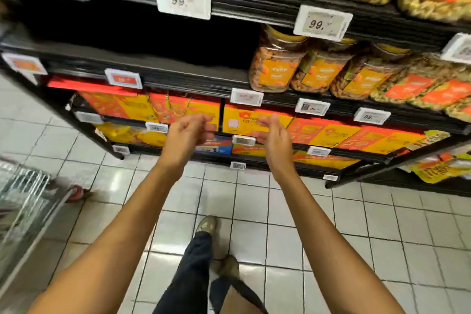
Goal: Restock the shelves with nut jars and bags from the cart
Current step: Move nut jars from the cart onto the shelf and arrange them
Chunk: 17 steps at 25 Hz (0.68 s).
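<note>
Empty and loosely curled, left hand [188, 131] and right hand [274, 135] face palm to palm before the black metal shelf [178, 76]. Clear plastic nut jars with orange labels [277, 69] stand at 1 o'clock, with a dark gap at 11. Silver wire cart [23, 201] sits at 8 o'clock, so turn there and clasp each jar by both sides

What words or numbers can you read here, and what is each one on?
"99." on the left price tag, top shelf edge.
"99." on the right price tag, same shelf edge.
"99." on the lower price tag, under the jars.
The jar labels, boxes and all other tags: too blurred to read.
</note>
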Tool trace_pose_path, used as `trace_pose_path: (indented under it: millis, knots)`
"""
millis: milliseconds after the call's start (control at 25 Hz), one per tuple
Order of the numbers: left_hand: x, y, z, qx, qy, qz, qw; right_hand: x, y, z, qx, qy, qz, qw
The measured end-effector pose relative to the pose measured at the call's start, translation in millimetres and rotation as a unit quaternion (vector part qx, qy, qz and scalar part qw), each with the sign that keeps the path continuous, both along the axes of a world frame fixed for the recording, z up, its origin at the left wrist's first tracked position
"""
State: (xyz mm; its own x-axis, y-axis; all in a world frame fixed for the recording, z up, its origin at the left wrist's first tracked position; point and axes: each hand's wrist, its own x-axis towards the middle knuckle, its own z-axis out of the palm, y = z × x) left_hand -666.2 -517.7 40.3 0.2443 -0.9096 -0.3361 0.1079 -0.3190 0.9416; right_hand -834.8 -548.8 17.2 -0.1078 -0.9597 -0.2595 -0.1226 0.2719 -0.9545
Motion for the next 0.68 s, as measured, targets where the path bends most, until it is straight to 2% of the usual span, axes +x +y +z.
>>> trace_pose_path:
  millis: [160, 240, 440, 560, 680]
  knots:
    - [56.8, 157.9, 12.0, 0.084, 0.016, 0.144, 0.986, 61.4, 116.3, -9.3, 0.063, -0.001, 0.203, 0.977]
    - [90.0, 225.6, 15.0, 0.104, 0.028, 0.233, 0.967, 100.6, 168.7, -8.5, 0.084, -0.015, 0.309, 0.947]
    - [186.5, 366.2, 9.2, 0.103, 0.056, 0.411, 0.904, 232.4, 264.3, -4.9, 0.088, -0.042, 0.487, 0.868]
    - [256.1, 442.3, 6.1, 0.088, 0.062, 0.484, 0.868, 327.9, 320.2, -5.2, 0.071, -0.04, 0.558, 0.826]
    - [311.2, 495.8, 12.3, 0.07, 0.066, 0.518, 0.85, 406.7, 365.8, 4.6, 0.055, -0.057, 0.586, 0.806]
